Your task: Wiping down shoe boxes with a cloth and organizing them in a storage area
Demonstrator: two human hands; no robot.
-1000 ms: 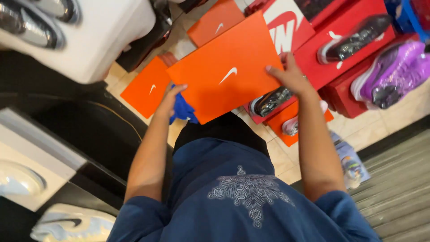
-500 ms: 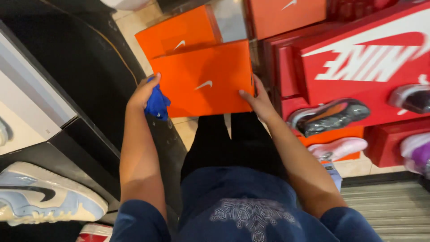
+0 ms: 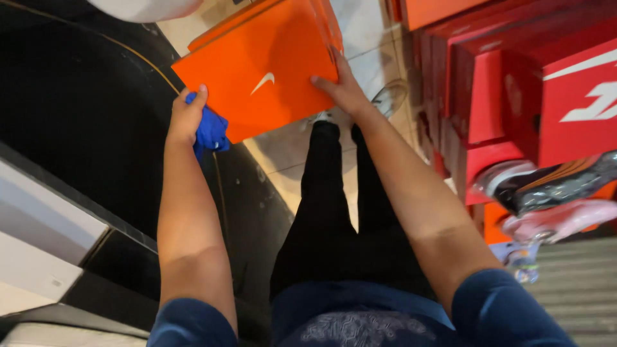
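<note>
- I hold the orange shoebox [image 3: 260, 77] out in front of me at twelve o'clock, tilted, above the tiled floor [image 3: 283, 154].
- My left hand [image 3: 186, 115] is closed on its lower-left corner with a blue cloth [image 3: 211, 132] bunched in the same grip; the cloth could let the cardboard slide.
- My right hand [image 3: 344, 90] lies open, fingers spread against the right edge, pressing rather than clasping, so a tilt might drop the box.
- At three o'clock, the red boxes [image 3: 514, 103] and wrapped shoes [image 3: 553, 186] stand near; a swing could knock them.
</note>
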